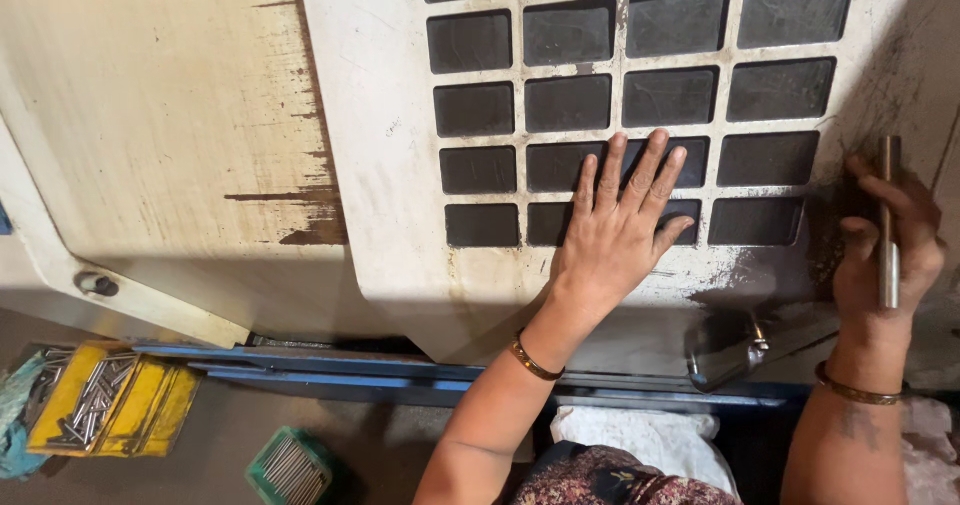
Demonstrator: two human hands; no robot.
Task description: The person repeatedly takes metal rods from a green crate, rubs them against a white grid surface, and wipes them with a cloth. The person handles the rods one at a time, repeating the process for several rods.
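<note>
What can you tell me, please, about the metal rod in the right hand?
The metal rod is a slim, straight cylinder, brownish at its upper end and brighter, silvery lower down. It stands nearly upright against the worn cream machine panel, beside the grid of dark windows. The right hand holds it, fingers curled round its middle, with both ends showing. Nothing else touches it.

Left hand (618, 227): flat, palm down, fingers spread and pointing far, forearm reaching up from near centre. Right hand (888, 248): at far right, fingers curled closed around a thin rod. Each wrist carries a bangle.
</note>
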